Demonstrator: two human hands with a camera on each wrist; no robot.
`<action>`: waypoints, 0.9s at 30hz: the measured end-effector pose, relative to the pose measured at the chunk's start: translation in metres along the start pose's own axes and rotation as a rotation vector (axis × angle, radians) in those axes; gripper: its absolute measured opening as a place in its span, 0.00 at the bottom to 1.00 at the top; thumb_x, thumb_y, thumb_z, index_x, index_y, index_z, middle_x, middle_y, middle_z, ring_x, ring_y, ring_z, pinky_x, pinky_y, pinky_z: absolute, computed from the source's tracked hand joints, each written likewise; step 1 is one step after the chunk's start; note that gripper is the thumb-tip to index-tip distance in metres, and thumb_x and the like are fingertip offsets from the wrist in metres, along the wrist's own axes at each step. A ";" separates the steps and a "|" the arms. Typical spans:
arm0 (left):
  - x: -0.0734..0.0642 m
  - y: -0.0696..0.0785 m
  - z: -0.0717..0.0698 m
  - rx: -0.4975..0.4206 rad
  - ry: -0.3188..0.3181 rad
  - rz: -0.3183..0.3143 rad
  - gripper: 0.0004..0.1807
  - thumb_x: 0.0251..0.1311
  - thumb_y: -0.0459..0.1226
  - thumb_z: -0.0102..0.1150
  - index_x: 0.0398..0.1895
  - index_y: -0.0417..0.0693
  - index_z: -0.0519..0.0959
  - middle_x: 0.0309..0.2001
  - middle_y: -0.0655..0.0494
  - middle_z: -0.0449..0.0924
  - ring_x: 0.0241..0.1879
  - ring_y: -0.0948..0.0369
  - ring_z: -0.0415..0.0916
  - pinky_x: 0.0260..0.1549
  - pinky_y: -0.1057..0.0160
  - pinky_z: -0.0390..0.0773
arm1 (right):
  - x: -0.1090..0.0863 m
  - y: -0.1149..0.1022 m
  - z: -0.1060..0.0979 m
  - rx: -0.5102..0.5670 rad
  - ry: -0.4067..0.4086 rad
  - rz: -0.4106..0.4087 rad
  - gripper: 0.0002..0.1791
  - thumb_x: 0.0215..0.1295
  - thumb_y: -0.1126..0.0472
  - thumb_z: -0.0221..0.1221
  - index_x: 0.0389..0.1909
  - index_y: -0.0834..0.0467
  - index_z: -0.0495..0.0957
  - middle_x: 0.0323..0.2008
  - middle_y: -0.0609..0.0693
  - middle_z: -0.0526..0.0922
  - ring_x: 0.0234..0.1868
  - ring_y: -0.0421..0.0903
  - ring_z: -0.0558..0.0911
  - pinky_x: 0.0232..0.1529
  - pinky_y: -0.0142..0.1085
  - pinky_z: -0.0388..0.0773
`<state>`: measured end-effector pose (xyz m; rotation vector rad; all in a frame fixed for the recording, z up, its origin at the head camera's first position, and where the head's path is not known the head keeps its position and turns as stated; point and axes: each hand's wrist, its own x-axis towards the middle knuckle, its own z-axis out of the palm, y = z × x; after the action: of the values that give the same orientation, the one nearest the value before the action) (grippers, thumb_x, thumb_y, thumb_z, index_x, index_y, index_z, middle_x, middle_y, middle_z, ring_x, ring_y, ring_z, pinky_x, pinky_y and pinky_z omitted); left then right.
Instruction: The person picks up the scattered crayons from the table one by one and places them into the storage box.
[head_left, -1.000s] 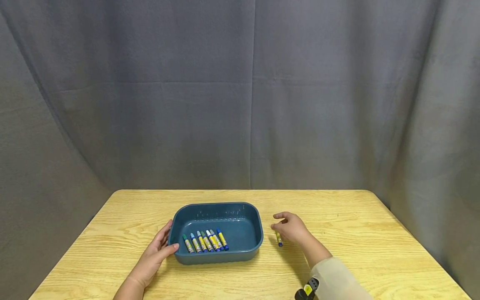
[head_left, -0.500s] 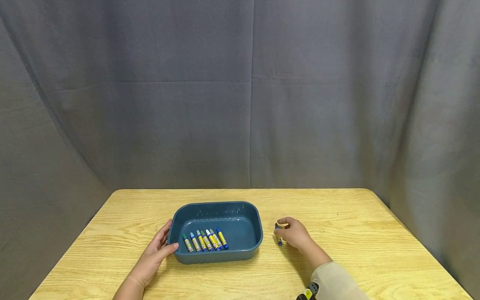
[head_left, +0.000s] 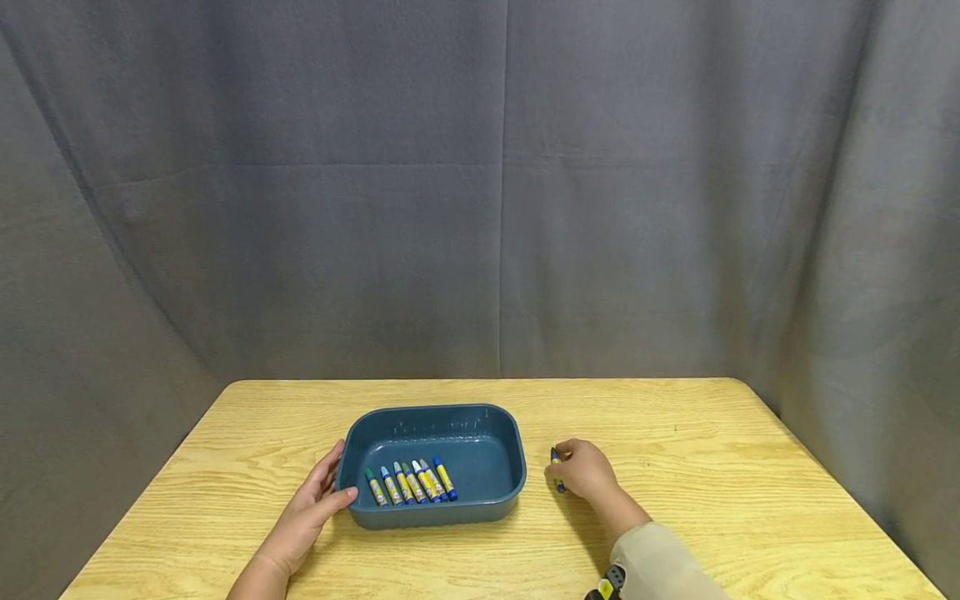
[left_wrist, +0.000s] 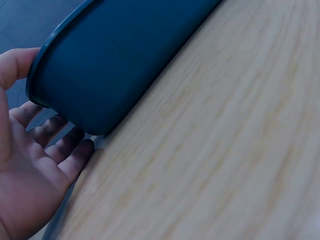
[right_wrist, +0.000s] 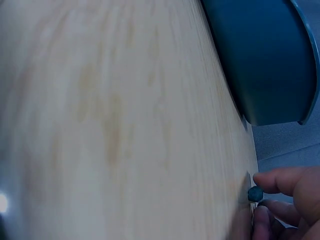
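Note:
My left hand (head_left: 303, 510) holds the left end of a dark blue-green rectangular tray (head_left: 435, 517). Its thumb lies at the rim, while the other fingers are against the outer wall, as the left wrist view shows for the tray (left_wrist: 110, 60). Several yellow-wrapped crayons lie side by side inside, from a green one (head_left: 377, 489) to a blue one (head_left: 446, 480). To the right of the tray, my right hand (head_left: 590, 473) pinches a blue crayon (head_left: 555, 456) on the table. In the right wrist view the crayon's end (right_wrist: 255, 194) shows between thumb and fingers.
The light wooden table (head_left: 675, 467) bears the tray and the lone crayon. A grey curtain (head_left: 495, 208) hangs behind it and on both sides. Wood shows between the tray's right wall and the right hand.
My right hand came down to the crayon, and its fingers closed round it. The left hand and the tray have kept their place.

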<state>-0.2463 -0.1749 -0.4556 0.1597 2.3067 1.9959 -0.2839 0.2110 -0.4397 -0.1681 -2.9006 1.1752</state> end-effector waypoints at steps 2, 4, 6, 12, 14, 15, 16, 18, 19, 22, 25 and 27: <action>0.000 0.000 0.000 0.001 -0.002 -0.003 0.42 0.66 0.37 0.54 0.79 0.50 0.45 0.78 0.45 0.47 0.62 0.79 0.56 0.52 0.85 0.62 | 0.000 -0.001 0.001 -0.007 0.003 0.003 0.25 0.56 0.64 0.64 0.54 0.70 0.77 0.47 0.65 0.83 0.33 0.47 0.81 0.29 0.35 0.78; -0.001 0.000 0.000 -0.003 -0.002 -0.002 0.42 0.66 0.37 0.54 0.79 0.50 0.45 0.78 0.45 0.47 0.60 0.83 0.58 0.52 0.85 0.62 | 0.000 -0.001 0.001 -0.018 0.008 0.005 0.24 0.55 0.65 0.62 0.54 0.69 0.78 0.49 0.66 0.83 0.29 0.45 0.80 0.27 0.33 0.76; 0.000 0.000 0.000 -0.009 -0.004 0.001 0.42 0.66 0.36 0.54 0.79 0.50 0.45 0.78 0.45 0.47 0.56 0.88 0.58 0.52 0.86 0.62 | 0.000 -0.002 0.001 -0.023 0.012 0.007 0.24 0.55 0.66 0.60 0.54 0.69 0.78 0.49 0.67 0.83 0.27 0.44 0.79 0.27 0.32 0.74; 0.000 0.000 0.001 -0.017 -0.006 0.005 0.42 0.66 0.36 0.54 0.79 0.49 0.45 0.78 0.44 0.47 0.54 0.91 0.58 0.51 0.85 0.62 | 0.001 0.001 -0.001 0.066 -0.017 0.024 0.24 0.57 0.67 0.58 0.57 0.69 0.75 0.50 0.69 0.81 0.22 0.41 0.74 0.24 0.30 0.70; 0.000 0.001 0.001 -0.014 -0.004 0.004 0.42 0.66 0.37 0.54 0.79 0.49 0.45 0.78 0.44 0.47 0.54 0.91 0.58 0.51 0.85 0.62 | 0.001 0.003 -0.003 0.119 -0.026 0.028 0.25 0.58 0.68 0.57 0.58 0.69 0.74 0.47 0.67 0.82 0.22 0.41 0.73 0.23 0.30 0.69; 0.000 0.001 0.001 -0.013 -0.003 0.003 0.42 0.66 0.37 0.54 0.79 0.49 0.45 0.78 0.44 0.47 0.54 0.91 0.58 0.51 0.85 0.62 | 0.002 0.003 -0.004 0.145 -0.027 0.029 0.25 0.58 0.68 0.57 0.59 0.69 0.74 0.45 0.66 0.82 0.23 0.41 0.73 0.23 0.31 0.69; 0.000 0.001 0.001 -0.012 -0.003 0.004 0.42 0.66 0.37 0.54 0.79 0.49 0.45 0.78 0.44 0.46 0.54 0.91 0.58 0.51 0.86 0.62 | 0.003 0.004 -0.005 0.166 -0.025 0.029 0.25 0.59 0.68 0.57 0.59 0.69 0.73 0.43 0.63 0.82 0.24 0.41 0.74 0.23 0.31 0.69; 0.000 0.001 0.001 -0.011 -0.002 0.005 0.42 0.66 0.37 0.54 0.79 0.49 0.45 0.78 0.44 0.46 0.54 0.91 0.58 0.51 0.86 0.62 | 0.004 0.004 -0.008 0.220 -0.029 0.033 0.25 0.60 0.67 0.57 0.60 0.68 0.72 0.38 0.60 0.81 0.24 0.41 0.73 0.23 0.31 0.69; 0.000 0.001 0.001 -0.010 -0.001 0.006 0.42 0.66 0.37 0.54 0.79 0.49 0.45 0.78 0.44 0.46 0.54 0.91 0.58 0.51 0.86 0.62 | 0.004 0.004 -0.009 0.257 -0.035 0.042 0.26 0.61 0.67 0.56 0.61 0.68 0.72 0.35 0.58 0.79 0.23 0.41 0.71 0.23 0.31 0.69; 0.000 0.001 0.001 -0.010 0.001 0.008 0.42 0.66 0.36 0.54 0.79 0.49 0.45 0.78 0.44 0.47 0.54 0.91 0.58 0.51 0.86 0.62 | 0.007 0.002 -0.014 0.342 -0.057 0.045 0.26 0.64 0.67 0.54 0.64 0.67 0.70 0.28 0.52 0.75 0.21 0.40 0.67 0.23 0.31 0.67; 0.000 0.001 0.001 -0.010 0.004 0.006 0.42 0.66 0.36 0.54 0.79 0.49 0.45 0.78 0.44 0.47 0.54 0.90 0.58 0.51 0.86 0.62 | 0.008 -0.005 -0.019 0.409 -0.089 0.038 0.26 0.65 0.68 0.52 0.65 0.65 0.68 0.24 0.48 0.70 0.20 0.40 0.64 0.22 0.31 0.62; 0.000 0.001 0.001 -0.010 0.006 0.004 0.42 0.66 0.36 0.55 0.79 0.49 0.45 0.78 0.44 0.47 0.54 0.90 0.58 0.51 0.86 0.62 | 0.009 -0.011 -0.023 0.435 -0.107 0.027 0.27 0.64 0.69 0.52 0.65 0.65 0.68 0.25 0.48 0.70 0.21 0.40 0.64 0.22 0.30 0.60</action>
<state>-0.2463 -0.1738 -0.4551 0.1585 2.3015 2.0125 -0.2925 0.2204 -0.4160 -0.1414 -2.6450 1.8305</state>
